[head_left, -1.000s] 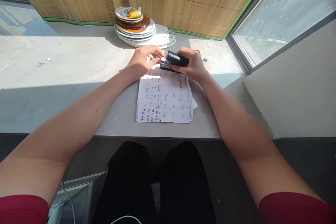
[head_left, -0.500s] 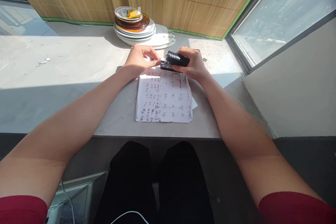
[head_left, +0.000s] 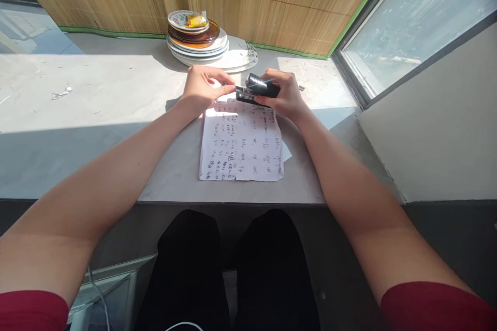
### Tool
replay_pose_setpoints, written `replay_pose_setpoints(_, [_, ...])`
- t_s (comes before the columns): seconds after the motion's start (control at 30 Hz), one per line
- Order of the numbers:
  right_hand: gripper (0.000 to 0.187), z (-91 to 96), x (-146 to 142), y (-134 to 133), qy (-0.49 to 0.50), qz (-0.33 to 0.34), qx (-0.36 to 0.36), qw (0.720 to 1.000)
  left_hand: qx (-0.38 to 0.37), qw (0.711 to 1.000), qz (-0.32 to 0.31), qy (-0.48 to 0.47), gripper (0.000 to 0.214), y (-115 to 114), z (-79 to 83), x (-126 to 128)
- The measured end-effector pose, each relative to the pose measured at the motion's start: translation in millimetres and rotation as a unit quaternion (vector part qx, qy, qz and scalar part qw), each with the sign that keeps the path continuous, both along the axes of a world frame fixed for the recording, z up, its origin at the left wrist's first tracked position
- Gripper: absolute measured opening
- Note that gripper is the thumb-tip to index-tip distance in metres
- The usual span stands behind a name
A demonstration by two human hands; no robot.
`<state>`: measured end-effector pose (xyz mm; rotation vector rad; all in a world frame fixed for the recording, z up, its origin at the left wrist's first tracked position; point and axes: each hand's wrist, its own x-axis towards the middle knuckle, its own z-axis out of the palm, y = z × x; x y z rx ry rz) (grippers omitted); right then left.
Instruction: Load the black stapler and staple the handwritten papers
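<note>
Fingers [head_left: 272, 75] of R hand [head_left: 287, 93] curl round blk stapler [head_left: 264, 87], frame ctr, top raised; L hand [head_left: 202, 87] has thumb + index nearly tog. by its front, can't tell if gripping; written sheet [head_left: 241, 145] just below.

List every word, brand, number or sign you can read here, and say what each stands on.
No text can be read with certainty.
White rectangular paper sheet: dark handwriting, too small and blurred to read.
Small yellow shiny packet: any print is too small to read.
Black long-bodied stapler: no legible lettering.
</note>
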<state>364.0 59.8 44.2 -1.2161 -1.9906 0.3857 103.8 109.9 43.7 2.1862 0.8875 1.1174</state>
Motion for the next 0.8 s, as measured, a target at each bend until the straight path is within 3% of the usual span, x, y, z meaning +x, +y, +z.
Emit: replay_pose_setpoints(0.8, [0.052, -0.3, -4.7, -0.1, -0.004, 0.017, -0.009, 1.000, 0.020, 1.000, -0.018, -0.001, 0.018, 6.1, -7.9, 4.0])
